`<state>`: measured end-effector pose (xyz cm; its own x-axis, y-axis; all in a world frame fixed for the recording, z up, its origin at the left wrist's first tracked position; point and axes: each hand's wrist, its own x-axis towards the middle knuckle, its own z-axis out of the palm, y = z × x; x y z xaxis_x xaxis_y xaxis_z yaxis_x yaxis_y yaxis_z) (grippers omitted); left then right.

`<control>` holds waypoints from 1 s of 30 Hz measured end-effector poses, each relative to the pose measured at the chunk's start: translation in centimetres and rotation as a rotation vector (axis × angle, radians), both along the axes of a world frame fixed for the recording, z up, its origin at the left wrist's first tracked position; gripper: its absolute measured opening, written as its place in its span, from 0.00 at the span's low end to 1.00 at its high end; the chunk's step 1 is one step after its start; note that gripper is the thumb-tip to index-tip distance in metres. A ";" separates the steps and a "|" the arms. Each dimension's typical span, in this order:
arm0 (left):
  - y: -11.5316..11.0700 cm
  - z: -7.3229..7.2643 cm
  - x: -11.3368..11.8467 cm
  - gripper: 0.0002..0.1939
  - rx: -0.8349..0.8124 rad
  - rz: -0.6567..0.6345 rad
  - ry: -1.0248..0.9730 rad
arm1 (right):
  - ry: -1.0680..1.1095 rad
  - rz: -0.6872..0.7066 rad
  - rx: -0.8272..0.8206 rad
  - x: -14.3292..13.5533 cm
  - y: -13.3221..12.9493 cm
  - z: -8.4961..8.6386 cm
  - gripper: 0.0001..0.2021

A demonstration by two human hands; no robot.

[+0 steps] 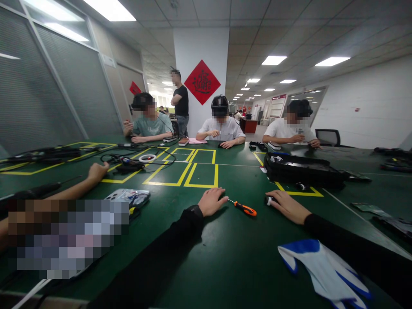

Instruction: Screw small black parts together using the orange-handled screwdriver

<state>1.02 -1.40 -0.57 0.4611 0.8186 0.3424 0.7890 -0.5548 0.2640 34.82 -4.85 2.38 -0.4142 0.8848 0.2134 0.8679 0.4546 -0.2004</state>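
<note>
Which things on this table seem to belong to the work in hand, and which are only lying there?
Probably for the work:
- orange-and-black screwdriver, its tip beside the left hand
- small black-and-white item at the right hand

Seemingly just lying about:
- blue-and-white glove
- black case
- black cables

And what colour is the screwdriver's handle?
The screwdriver's handle is orange and black, best seen in the head view.

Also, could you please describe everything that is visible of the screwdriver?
The screwdriver has an orange-and-black handle, plastic by its look, and a thin, shiny, metal-looking shaft. It lies on the green table, between the hands, its shaft toward the left hand; whether that hand touches its tip, I cannot tell.
</note>
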 end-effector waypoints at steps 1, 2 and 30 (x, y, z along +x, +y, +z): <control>0.6 -0.1 -0.4 0.27 0.011 0.125 -0.022 | -0.007 0.001 0.006 -1.3 1.4 0.2 0.22; 1.2 -0.2 -1.0 0.28 0.022 0.269 -0.032 | -0.016 -0.011 0.005 -2.6 2.9 0.3 0.21; 4.1 0.4 -7.1 0.26 -0.048 0.713 -0.242 | 0.228 0.287 0.142 -22.5 7.8 4.1 0.19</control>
